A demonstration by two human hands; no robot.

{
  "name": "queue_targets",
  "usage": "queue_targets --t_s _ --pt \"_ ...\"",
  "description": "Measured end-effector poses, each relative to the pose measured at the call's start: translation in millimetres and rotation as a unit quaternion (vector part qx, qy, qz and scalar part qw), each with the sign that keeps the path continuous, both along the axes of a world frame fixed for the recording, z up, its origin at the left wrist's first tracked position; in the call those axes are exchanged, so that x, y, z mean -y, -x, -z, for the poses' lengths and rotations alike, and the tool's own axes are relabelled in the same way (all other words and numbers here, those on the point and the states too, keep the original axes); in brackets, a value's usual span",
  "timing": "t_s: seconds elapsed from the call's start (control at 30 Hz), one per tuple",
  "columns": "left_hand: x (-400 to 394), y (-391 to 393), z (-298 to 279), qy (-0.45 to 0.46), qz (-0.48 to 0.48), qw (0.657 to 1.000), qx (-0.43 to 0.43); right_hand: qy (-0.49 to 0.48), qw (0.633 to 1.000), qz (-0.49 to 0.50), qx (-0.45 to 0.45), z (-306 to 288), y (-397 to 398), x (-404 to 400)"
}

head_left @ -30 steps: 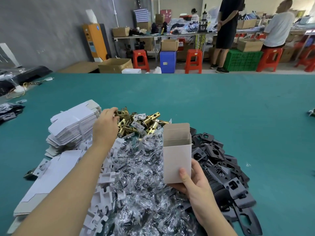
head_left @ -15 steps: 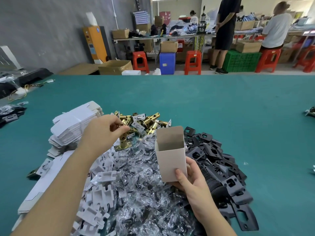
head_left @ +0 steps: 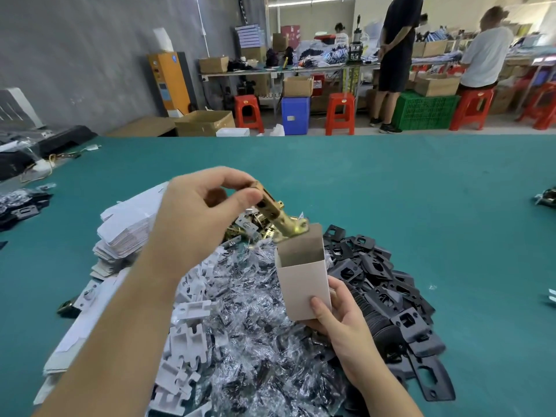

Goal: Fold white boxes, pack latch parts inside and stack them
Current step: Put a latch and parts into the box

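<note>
Since the earlier frame, left hand [head_left: 198, 215] has lifted a brass latch [head_left: 278, 216] from the pile to the box [head_left: 304, 273] mouth, mid-frame. Grip: fingers pinch latch; right hand [head_left: 343, 320] clasps box base. Advice: lower end-first, box steady.

One view only — a wide-angle head camera, looking forward and down from the table's [head_left: 421, 182] near edge. It sits close above both hands: left hand [head_left: 198, 218] and right hand [head_left: 343, 320] fill the lower middle. It faces across the green top to the far edge — beyond that, the stools [head_left: 340, 112] and benches by the back wall.
</note>
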State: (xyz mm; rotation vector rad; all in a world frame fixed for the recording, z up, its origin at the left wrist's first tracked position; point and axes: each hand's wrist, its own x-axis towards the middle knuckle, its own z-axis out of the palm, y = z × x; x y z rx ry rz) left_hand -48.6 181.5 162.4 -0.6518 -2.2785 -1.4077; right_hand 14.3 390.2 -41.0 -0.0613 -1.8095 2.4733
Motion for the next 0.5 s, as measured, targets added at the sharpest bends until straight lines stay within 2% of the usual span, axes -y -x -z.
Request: queue_targets --t_s 0.1,0.23,0.33,0.43,0.5 --pt "-24.7 -6.2 21.7 -0.025 0.020 0.999 0.041 0.011 1.000 0.002 0.000 -2.4 -1.3 0.0" --pt "-36.7 -9.0 50.7 -0.024 -0.040 0.997 0.055 0.037 0.999 0.006 0.001 -3.4 -2.7 -1.8" --pt "-38.6 -9.3 59.5 0.022 -0.069 0.997 0.041 0.047 0.999 0.008 -0.002 -5.8 -2.9 -0.8" --pt "-44.5 -9.5 58.8 0.093 -0.057 0.994 -0.004 0.048 0.999 0.006 -0.004 -7.3 -2.9 1.3" --pt "-49.1 -9.0 59.0 0.142 -0.041 0.989 -0.002 0.049 0.999 0.003 -0.006 -6.7 -2.7 1.5"
